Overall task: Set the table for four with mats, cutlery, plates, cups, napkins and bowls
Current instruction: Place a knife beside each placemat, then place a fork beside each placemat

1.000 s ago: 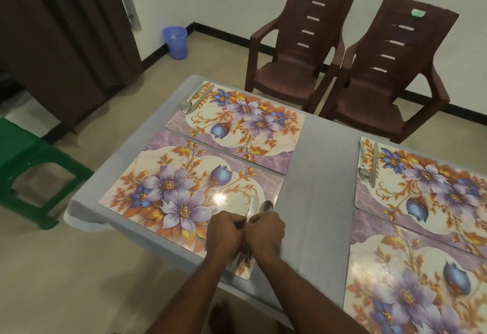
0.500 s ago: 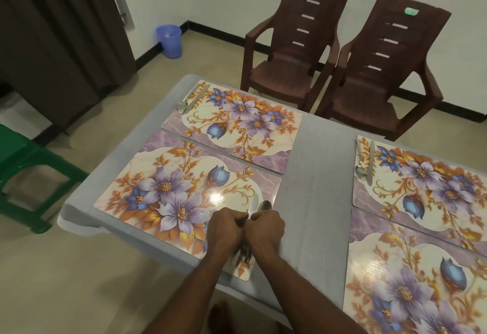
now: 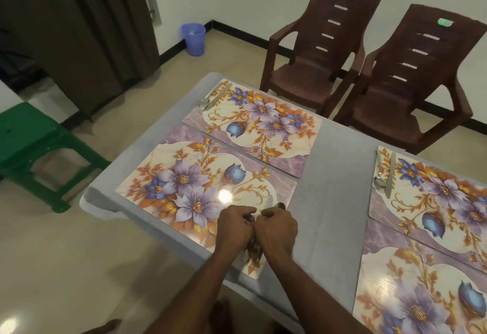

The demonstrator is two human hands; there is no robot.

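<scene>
Your left hand point(image 3: 233, 227) and right hand point(image 3: 276, 228) sit knuckle to knuckle over the near right corner of the near-left floral mat point(image 3: 184, 183), at about 6 o'clock on the grey-covered desk point(image 3: 334, 175). Each grip is curled closed around cutlery: the right holds a spoon point(image 3: 279, 205), its bowl just showing at 12 o'clock of the knuckles, and the left pinches what appears to be a knife point(image 3: 268, 201), only a pale blade tip visible beside the spoon; the handles are hidden under your fingers. Judge these pieces as thin, rigid, light metal with a polished, slippery finish; they will not bend or break, but they can slide on the glossy mat and clatter if dropped. Take hold at the handle, mid-length, not at the bowl or blade, and lay each piece flat before releasing. The mat itself looks stiff and smooth, so press lightly to avoid shifting it. Finished pairs lie at the far mat point(image 3: 253, 123), its cutlery point(image 3: 213, 95) at 11 o'clock, and at the right mat point(image 3: 434, 188), its cutlery point(image 3: 383, 173) at 2 o'clock. The nearest right mat point(image 3: 421, 294), at 4 o'clock, shows no cutlery in view. Plates, cups, napkins and bowls are not visible.
</scene>
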